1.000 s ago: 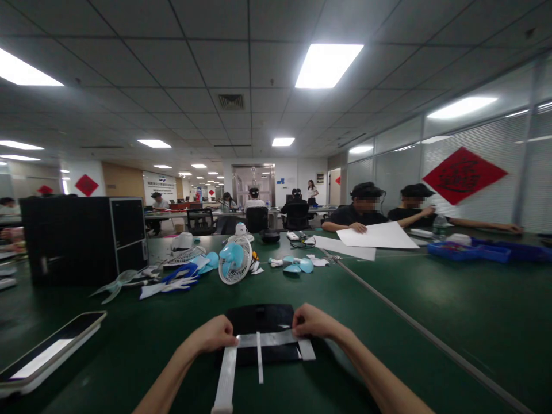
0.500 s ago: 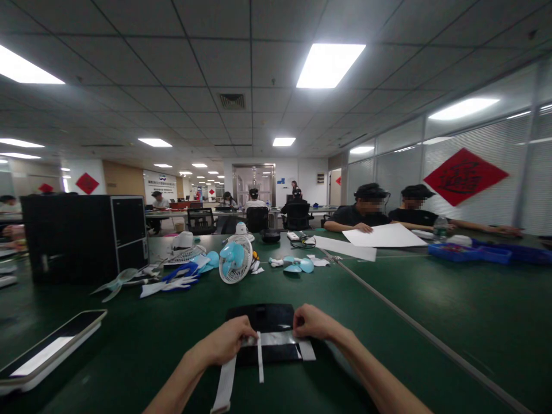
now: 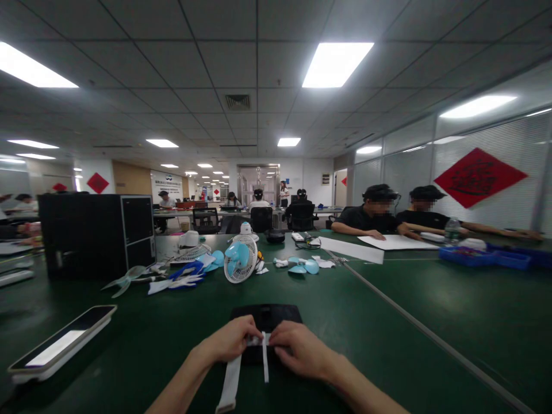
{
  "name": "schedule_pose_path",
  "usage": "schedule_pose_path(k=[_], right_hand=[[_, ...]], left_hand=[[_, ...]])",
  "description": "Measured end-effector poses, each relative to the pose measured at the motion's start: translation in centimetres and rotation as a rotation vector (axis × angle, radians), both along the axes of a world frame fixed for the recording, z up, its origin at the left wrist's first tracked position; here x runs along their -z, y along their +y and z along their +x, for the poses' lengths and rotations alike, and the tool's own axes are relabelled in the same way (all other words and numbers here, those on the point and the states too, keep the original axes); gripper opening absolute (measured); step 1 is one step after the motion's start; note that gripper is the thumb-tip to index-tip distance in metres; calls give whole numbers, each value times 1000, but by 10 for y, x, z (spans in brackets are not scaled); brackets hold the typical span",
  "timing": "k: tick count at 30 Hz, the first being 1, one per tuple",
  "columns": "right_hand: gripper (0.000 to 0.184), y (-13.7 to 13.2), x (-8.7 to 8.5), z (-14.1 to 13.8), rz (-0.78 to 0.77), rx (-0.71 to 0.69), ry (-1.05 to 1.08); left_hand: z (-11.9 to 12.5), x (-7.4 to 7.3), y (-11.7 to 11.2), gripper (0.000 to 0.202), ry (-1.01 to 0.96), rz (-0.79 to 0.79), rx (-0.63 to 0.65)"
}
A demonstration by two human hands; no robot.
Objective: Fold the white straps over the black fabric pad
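A flat black panel (image 3: 280, 312) lies on the green table between my hands, with a strip of shiny, clear-looking tape (image 3: 254, 341) across it. My left hand (image 3: 233, 339) is closed, its fingertips pinching a narrow white strip (image 3: 265, 365) that hangs down over the panel's front edge. From the other side, my right hand (image 3: 302, 348) has its bent fingers on the tape, close against the strip; the palm covers the panel's right part. Below my left hand a wider white strap (image 3: 230, 382) trails toward me, ending in a light buckle-like piece.
A phone-like device (image 3: 64, 339) lies at left, before a black computer case (image 3: 86, 236). Beyond the panel are a small fan (image 3: 239, 261), blue-white gloves (image 3: 185, 279) and loose blue fan blades (image 3: 304, 265). Co-workers (image 3: 366, 218) sit at right by white sheets (image 3: 397, 242) and blue trays (image 3: 463, 256).
My right hand has moved left along the tape, from its right end to beside the narrow strip. My left hand stays at the strip. A co-worker's white sheet now lies flatter.
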State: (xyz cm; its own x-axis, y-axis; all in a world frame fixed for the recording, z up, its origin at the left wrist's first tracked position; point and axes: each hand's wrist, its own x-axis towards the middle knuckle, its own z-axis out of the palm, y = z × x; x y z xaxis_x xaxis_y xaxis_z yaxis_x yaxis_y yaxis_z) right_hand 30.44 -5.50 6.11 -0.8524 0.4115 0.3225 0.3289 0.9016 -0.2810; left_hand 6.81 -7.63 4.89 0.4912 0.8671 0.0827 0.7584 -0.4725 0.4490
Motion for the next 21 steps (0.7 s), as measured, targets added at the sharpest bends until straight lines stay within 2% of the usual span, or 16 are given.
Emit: schedule_pose_path(k=[6,11,17,21], right_hand=[[33,-12,12,-9,68,42,-102],[28,-20,11,-6,89,17,-133],[34,-29,13,-1,83,-30,-98],[31,-29,16,-1,100,-36,-115]], left_hand=[[-3,7,4,42,-15,-6,3],[-5,13,8,41,-24,8,0],[-4,12,8,40,-26,9,0],[-4,13,8,41,-33,25,-8]])
